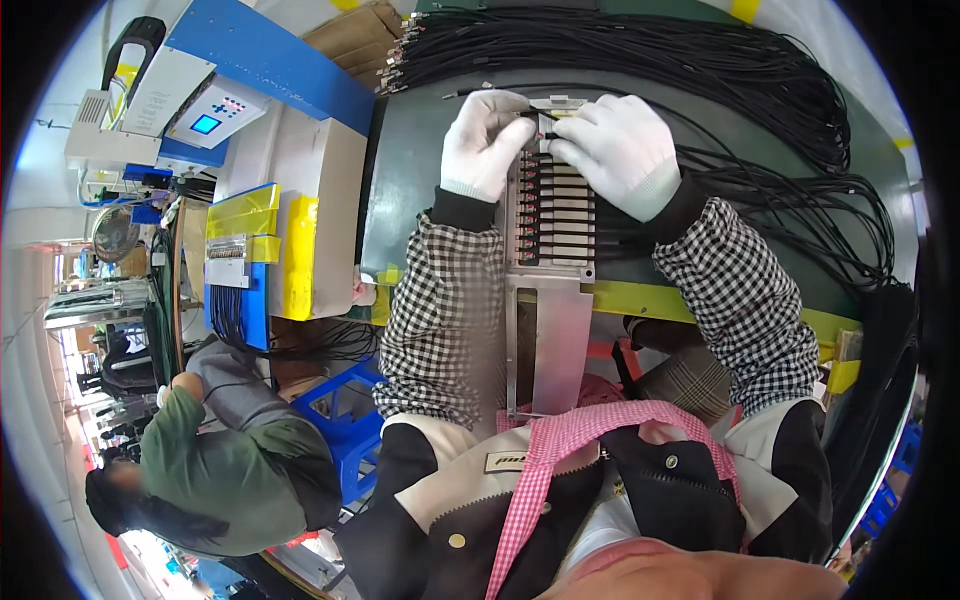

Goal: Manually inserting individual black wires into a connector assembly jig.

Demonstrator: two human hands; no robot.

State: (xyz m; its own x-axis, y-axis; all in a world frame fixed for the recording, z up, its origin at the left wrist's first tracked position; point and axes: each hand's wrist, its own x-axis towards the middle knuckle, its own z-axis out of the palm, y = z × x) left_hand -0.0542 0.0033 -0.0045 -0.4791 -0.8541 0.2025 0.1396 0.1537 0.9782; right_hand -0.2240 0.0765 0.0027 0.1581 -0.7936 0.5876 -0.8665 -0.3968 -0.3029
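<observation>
Both my hands wear white gloves and work at the far end of a long metal fixture. My left hand is closed in a pinch, with a thin black cable at its thumb and forefinger. My right hand has its fingers pressed together on a black cable end beside the fixture's slots. The exact tips between my fingers are small and partly hidden. Nearer to me, several black cable ends with small metal connectors lie side by side in the fixture, their cables running off to the right under my right forearm.
A thick bundle of black cables lies along the table's far side. More loose cables curve at the right. On the left stands a blue and white machine with a small screen. A co-worker in a green top sits lower left.
</observation>
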